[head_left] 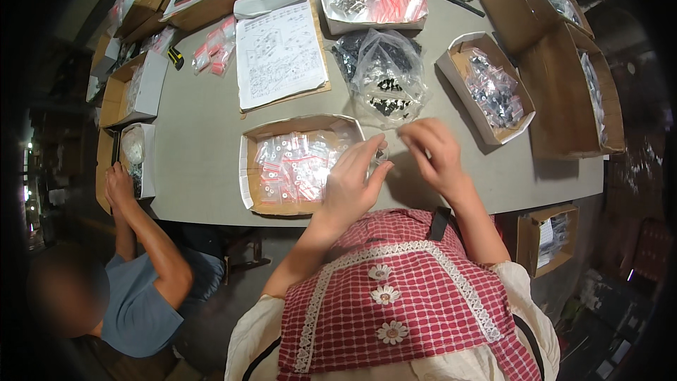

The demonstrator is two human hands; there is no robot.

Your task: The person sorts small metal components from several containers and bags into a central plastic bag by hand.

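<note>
Left hand (pixel 356 176) has its fingers pinching what looks like a small clear packet (pixel 381 154), low-centre over the tabletop (pixel 197 148); right hand's (pixel 434 152) fingers are curled, can't tell if they've got anything. From there: clear bag of black parts (pixel 390 77) at 12 o'clock, white-sided carton (pixel 458 92) at 2, drawing sheet (pixel 282 53) around 10:30, baggie box (pixel 245 173) at 9, left hand blocking its right end.

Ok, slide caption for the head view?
Left hand by a box of small bags, right hand near a clear bag of black parts.
</note>
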